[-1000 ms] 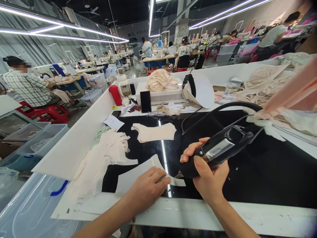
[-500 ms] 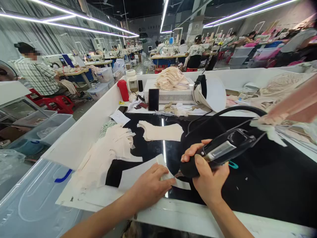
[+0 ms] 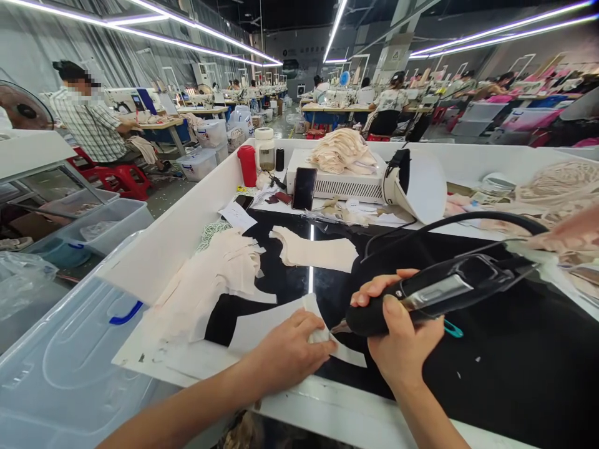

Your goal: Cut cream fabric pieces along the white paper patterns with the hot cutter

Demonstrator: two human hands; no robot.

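My right hand is wrapped round a black corded hand tool, its metal tip pointing left at a pale fabric piece on the black glass worktop. My left hand lies flat on that fabric piece, fingers pressing it down just left of the tool's tip. A pile of cut pale fabric pieces lies to the left, and one more cut piece sits farther back.
White walls ring the worktop. At the back stand a white box unit with stacked fabric, a phone, a red bottle and a white visor. Clear plastic bins sit at left. Other people work at tables beyond.
The camera view has shifted left and slightly up. My left hand has slid a little along the fabric toward the tool's tip; my right hand keeps hold of the tool.
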